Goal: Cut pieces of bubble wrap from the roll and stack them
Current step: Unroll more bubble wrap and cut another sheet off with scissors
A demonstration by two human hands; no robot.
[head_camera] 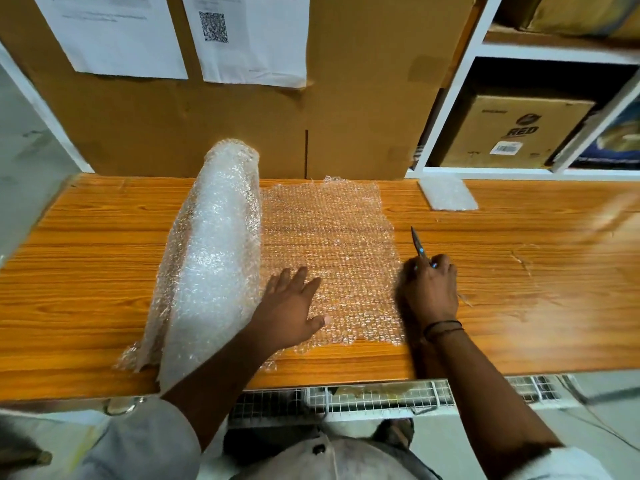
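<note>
Spread left hand [291, 306] presses the bubbly unrolled sheet [332, 230] beside the roll [214, 244]; right hand [431, 289] grips scissors [418, 245] at its free edge.

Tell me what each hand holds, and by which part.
The right hand has its grip on the scissors at the handles, blades pointing away. The left hand holds nothing; it rests flat on the bubble wrap sheet.

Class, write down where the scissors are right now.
In the head view, the scissors are in the right hand, blades pointing away, just right of the unrolled bubble wrap sheet.
</note>
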